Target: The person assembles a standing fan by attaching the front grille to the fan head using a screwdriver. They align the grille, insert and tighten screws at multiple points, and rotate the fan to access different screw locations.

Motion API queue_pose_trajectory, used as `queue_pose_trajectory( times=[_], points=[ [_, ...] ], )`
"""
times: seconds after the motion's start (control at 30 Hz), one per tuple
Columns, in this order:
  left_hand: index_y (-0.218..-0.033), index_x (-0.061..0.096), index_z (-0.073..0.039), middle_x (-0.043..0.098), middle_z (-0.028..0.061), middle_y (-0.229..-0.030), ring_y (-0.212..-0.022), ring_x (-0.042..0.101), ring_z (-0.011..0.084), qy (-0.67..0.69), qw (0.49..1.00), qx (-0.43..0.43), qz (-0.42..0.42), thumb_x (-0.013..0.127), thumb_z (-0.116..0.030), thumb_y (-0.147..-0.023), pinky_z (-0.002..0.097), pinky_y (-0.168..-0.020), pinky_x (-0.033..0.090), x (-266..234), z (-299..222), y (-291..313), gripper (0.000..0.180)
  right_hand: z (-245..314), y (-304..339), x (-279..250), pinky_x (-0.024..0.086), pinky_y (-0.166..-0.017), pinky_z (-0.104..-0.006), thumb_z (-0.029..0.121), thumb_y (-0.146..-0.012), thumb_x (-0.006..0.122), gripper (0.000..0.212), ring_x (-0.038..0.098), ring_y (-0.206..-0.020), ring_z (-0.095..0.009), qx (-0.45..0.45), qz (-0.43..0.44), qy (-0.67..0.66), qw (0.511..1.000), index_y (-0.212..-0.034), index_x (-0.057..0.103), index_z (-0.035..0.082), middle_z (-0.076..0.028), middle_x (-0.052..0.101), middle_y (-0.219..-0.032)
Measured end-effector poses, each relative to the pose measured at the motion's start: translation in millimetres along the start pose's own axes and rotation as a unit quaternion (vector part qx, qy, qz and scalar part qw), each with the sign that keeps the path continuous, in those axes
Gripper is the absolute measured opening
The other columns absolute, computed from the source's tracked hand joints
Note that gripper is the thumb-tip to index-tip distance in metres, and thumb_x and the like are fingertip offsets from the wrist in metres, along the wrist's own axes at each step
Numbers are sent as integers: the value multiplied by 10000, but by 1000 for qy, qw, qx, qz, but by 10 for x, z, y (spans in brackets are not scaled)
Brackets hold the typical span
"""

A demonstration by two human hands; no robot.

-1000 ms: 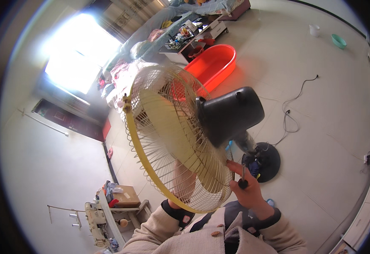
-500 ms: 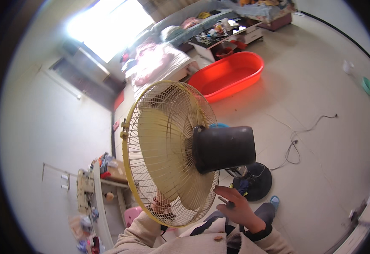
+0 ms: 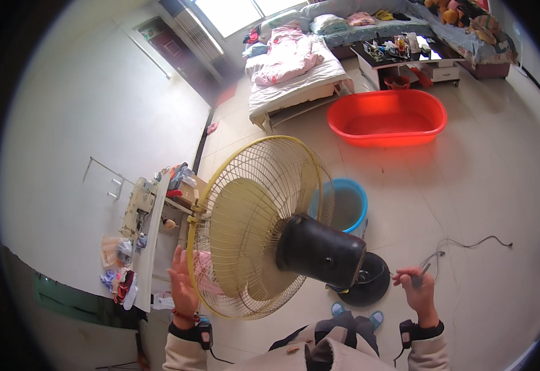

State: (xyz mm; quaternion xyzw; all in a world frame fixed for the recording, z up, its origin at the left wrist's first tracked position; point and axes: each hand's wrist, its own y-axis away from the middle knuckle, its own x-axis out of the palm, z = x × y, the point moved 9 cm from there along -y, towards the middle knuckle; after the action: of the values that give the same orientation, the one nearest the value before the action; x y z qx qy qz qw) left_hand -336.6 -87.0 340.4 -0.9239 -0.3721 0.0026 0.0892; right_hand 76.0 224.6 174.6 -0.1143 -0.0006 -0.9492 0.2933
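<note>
A standing fan with a yellow wire cage [image 3: 205, 179], pale blades [image 3: 236, 229] and a black motor housing [image 3: 319, 250] stands directly before me, its back turned to the right. Beneath it, the round black base [image 3: 359, 297] shows in part on the floor. My left hand [image 3: 184, 290] is up beside the cage's left rim, fingers spread, holding nothing. Out to the right of the motor, apart from the fan, my right hand [image 3: 421, 298] is closed round a small dark-handled tool [image 3: 418, 280] with a thin shaft, perhaps a screwdriver.
Behind the fan is a blue basin [image 3: 364, 204], and farther off a large red tub [image 3: 384, 139]. A loose cable [image 3: 467, 245] trails across the floor at right. On the left stands a sewing machine [image 3: 139, 207] on a narrow table [image 3: 149, 266]. A bed [image 3: 294, 93] and low table [image 3: 375, 59] are at the back.
Both hands have drawn away from the cage, the left one to the left and the right one to the right with its tool. My view has shifted, showing more of the blue basin.
</note>
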Motion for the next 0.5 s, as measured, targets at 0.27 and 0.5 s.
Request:
queue_pose_trajectory(
  times=[0.27, 0.5],
  points=[
    [-1543, 160, -63, 242, 206, -1568, -1451, 241, 357, -104, 990, 95, 2, 510, -781, -800, 502, -1153, 241, 410, -540, 73, 1090, 632, -1209, 407, 450, -597, -207, 71, -917, 650, 112, 596, -653, -92, -113, 40, 97, 988, -988, 677, -10, -78, 717, -868],
    [-1514, 214, 7, 287, 202, -1547, -1431, 293, 319, -206, 963, 136, -112, 626, -591, -868, 449, -1154, 260, 725, -653, 302, 972, 961, -2305, 921, 447, -677, -239, 67, -895, 664, 137, 582, -755, -106, -144, 170, 75, 972, -1024, 690, 29, -55, 683, -930]
  ],
)
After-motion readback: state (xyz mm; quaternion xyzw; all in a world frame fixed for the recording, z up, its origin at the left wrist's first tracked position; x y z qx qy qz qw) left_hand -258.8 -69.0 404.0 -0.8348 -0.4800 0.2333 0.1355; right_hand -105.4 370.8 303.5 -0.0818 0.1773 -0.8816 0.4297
